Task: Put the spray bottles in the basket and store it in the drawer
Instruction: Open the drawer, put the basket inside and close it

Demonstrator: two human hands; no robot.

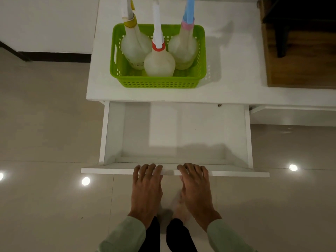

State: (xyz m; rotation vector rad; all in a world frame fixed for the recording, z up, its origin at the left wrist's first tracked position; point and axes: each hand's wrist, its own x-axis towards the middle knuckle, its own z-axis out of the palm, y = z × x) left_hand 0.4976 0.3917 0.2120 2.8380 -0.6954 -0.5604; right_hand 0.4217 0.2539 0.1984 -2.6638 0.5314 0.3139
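Observation:
A green perforated basket (158, 84) stands on the white cabinet top (234, 73). Three cloudy spray bottles stand upright inside it: one with a yellow collar (133, 46) at the left, one with a red collar (159, 64) in front, one with a pink collar and blue sprayer (183, 50) at the right. Below, the white drawer (177, 135) is pulled out with nothing in it. My left hand (147, 186) and my right hand (197, 186) both grip the top edge of the drawer front, fingers curled over it.
A dark wooden piece of furniture (300, 51) sits on the cabinet top at the right. Glossy beige floor tiles (45, 124) surround the cabinet, with lamp reflections. My feet show below, between my sleeves.

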